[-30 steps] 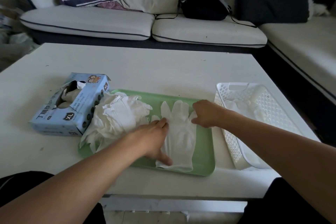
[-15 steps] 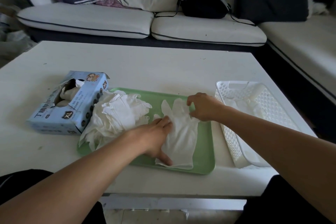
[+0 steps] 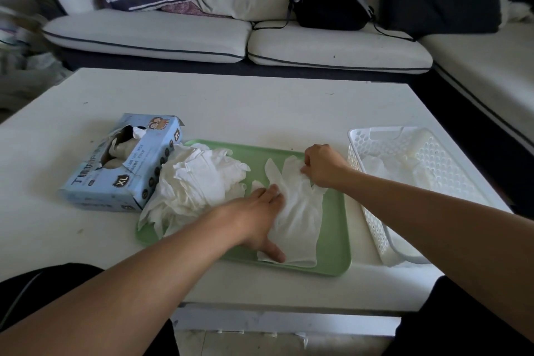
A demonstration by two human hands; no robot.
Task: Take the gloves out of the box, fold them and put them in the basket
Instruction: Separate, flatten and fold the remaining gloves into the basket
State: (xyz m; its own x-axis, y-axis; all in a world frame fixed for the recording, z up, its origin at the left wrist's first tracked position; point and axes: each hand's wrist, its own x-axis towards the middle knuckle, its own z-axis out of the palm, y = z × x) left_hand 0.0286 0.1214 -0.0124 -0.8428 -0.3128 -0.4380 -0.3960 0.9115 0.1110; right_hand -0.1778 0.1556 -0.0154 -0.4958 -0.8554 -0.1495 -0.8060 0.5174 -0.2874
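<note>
- Since a second ago the right hand (image 3: 323,165) has moved from the far right edge of the flat glove (image 3: 297,211) up onto its finger end, and its curled fingers now pinch the glove fingers there; the left hand (image 3: 254,217) has hardly shifted, lying flat with straight fingers pressing the glove's left side and cuff.
- That glove lies spread on the green tray (image 3: 335,240), cuff toward the person, with its fingers bunching under the pinch.
- Judged risk: if the pinch catches only some glove fingers, the fold will come over crooked; thin film like this probably clings and creases.
- If the left hand lifts early, the whole glove may slide along the smooth tray rather than fold.
- A loose pile of gloves (image 3: 196,182) sits just beside the left hand, overhanging the tray's left edge; a wide sweep could drag it onto the table (image 3: 260,107).
- Beyond it the box (image 3: 124,165) stands open, and the white basket (image 3: 372,211) at right already holds pale gloves.
</note>
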